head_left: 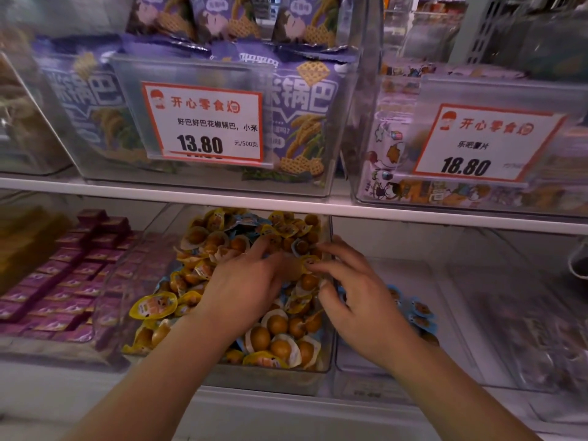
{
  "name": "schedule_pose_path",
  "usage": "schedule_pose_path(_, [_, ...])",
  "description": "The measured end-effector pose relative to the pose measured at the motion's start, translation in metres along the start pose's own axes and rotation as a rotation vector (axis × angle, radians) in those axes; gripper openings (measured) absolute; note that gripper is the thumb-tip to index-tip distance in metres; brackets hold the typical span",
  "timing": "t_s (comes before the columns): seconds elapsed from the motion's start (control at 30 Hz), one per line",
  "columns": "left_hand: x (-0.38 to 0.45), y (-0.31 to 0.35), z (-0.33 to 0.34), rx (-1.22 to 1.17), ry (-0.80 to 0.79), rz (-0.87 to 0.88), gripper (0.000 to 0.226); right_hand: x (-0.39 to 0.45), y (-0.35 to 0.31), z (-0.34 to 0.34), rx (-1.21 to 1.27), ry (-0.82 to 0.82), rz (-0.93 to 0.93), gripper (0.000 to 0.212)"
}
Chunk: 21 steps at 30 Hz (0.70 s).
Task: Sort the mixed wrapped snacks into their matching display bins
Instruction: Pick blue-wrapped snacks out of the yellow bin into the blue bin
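Both hands deep in the egg bin (324, 364), digging for strays. Left hand (245, 288) rakes the packs (280, 338) with fingers spread, gripping nothing. Right hand (353, 294), at three o'clock, curls over a pack; a true pinch, I cannot tell. Blue packs (420, 313) wait further right.
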<state>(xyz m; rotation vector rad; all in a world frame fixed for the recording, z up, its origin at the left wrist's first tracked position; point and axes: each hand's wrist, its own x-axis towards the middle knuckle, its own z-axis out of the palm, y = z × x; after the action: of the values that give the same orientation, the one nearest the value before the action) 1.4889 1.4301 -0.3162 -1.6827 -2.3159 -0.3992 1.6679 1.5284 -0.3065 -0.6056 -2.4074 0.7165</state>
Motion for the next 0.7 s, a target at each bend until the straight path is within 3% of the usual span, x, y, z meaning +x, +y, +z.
schedule_pose_path(0.13, [0.0, 0.006, -0.002, 0.107, -0.08, -0.018, 0.052, 0.0, 0.0, 0.001, 0.0, 0.0, 0.001, 0.04])
schedule_pose_path(0.33, [0.002, 0.01, 0.001, 0.075, -0.057, -0.083, 0.036, 0.0, -0.001, -0.001, 0.016, -0.004, 0.002, 0.039])
schedule_pose_path(0.6, [0.0, -0.001, -0.013, -0.301, 0.071, -0.132, 0.017, -0.002, -0.006, -0.006, 0.012, -0.009, -0.008, 0.034])
schedule_pose_path(0.7, [0.001, -0.002, -0.03, -0.662, 0.124, -0.285, 0.017, -0.001, -0.017, -0.009, -0.021, 0.12, -0.031, 0.03])
